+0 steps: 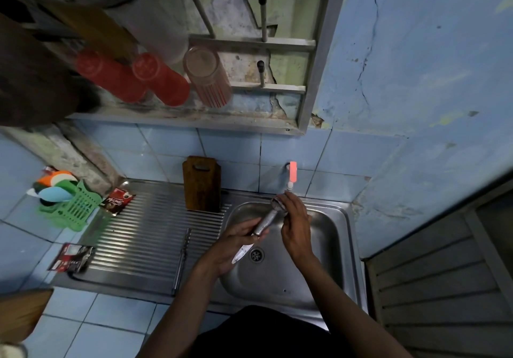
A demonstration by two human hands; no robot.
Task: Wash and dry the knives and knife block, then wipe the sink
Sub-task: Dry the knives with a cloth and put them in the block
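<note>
Still early: left hand (236, 242) is gripping the knife (259, 231) by its blade over the sink (344, 235); right hand (295, 225) is rubbing the handle end under the tap (292, 175); knife block (202, 184) is waiting at the drainboard's back edge, sink unwiped.
</note>
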